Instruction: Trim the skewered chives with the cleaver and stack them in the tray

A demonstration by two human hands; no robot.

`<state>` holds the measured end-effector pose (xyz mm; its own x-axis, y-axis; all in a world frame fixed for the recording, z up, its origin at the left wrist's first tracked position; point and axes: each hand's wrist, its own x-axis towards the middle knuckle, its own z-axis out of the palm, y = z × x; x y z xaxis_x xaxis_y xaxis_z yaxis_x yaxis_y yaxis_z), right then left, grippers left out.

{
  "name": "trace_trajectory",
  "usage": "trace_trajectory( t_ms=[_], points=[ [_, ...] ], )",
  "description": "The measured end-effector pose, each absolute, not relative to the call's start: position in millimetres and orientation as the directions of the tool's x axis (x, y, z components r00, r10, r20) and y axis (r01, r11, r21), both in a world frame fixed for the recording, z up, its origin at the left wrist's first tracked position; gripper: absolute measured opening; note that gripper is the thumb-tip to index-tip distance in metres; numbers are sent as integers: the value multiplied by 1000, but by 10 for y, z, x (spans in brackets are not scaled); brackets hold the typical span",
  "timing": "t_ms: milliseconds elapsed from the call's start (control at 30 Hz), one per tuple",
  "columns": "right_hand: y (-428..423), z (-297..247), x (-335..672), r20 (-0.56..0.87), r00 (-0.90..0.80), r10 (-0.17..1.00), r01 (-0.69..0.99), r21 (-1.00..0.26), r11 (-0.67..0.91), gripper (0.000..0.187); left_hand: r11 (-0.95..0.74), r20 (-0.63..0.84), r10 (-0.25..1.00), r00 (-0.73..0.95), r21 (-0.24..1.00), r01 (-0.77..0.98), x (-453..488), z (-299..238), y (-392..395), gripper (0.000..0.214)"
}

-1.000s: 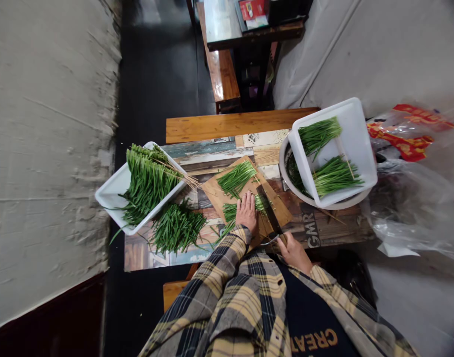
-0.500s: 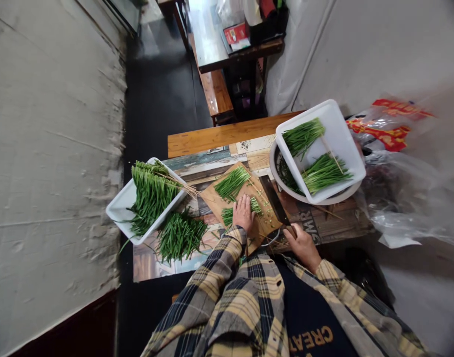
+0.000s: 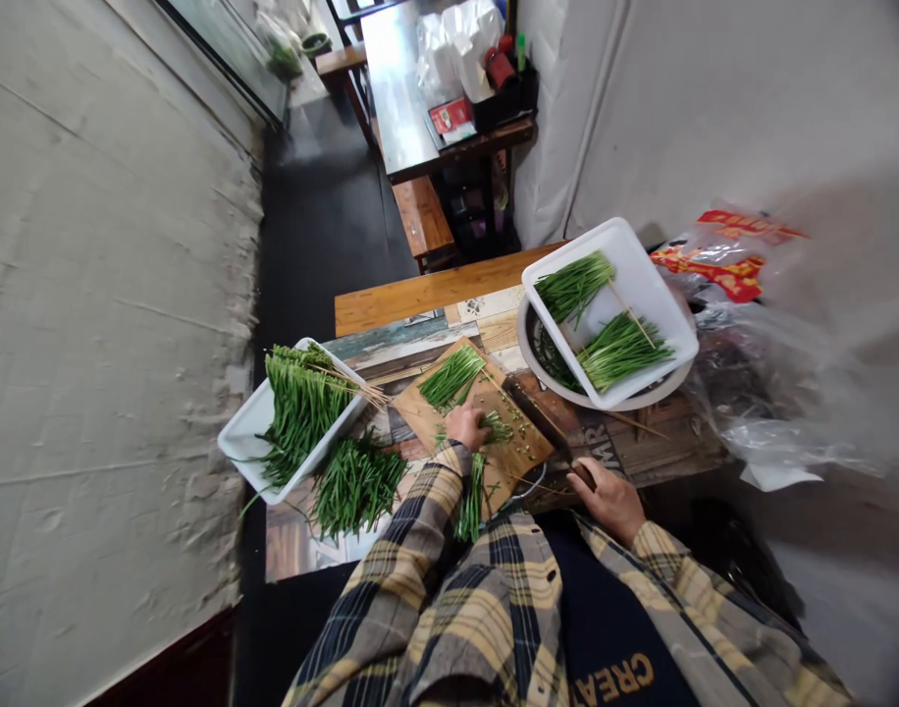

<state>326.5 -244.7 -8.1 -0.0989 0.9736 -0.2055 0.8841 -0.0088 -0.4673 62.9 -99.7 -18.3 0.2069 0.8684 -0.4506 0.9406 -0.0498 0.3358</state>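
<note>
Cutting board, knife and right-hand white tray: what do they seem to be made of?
Cutting board: probably wood or bamboo, matte, judging by its warm tan colour.
Knife: thin, dark blade, likely metal; the brown handle, partly covered by the right hand, may be wood.
White tray: likely plastic, smooth, with even colour and rounded corners.

Left grip (image 3: pixel 465 426) hides part of the cut stalks (image 3: pixel 499 428); right grip (image 3: pixel 609 499) covers some of the knife handle (image 3: pixel 583 475). Basin (image 3: pixel 522 339) partly masked by the white tray (image 3: pixel 652 295) (contents dark, unidentifiable from where I stand). Print on the red packet (image 3: pixel 449 116) too small to read.
</note>
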Motion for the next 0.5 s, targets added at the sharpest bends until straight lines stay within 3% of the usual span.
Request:
trace_trajectory(
  t_ms=[133, 233, 367, 500],
  points=[
    [-2313, -138, 3268, -169, -166, 971, 896, -438, 77, 36, -130, -324, 839, 438, 662, 738, 433, 85, -1021, 16],
    [-2197, -201, 3254, -144, -255, 956, 887, -429, 172, 33, -82, -240, 832, 500, 838, 540, 241, 345, -1072, 19],
    [-2079, -367, 3229, -143, -386, 912, 831, -483, 276, 27, 121, -271, 877, 396, 923, 364, 91, 694, -1107, 22],
    [-2006, -556, 3259, -180, -472, 863, 746, -603, 282, 29, 256, -278, 929, 244, 959, 118, 154, 939, -1070, 28]
  ],
)
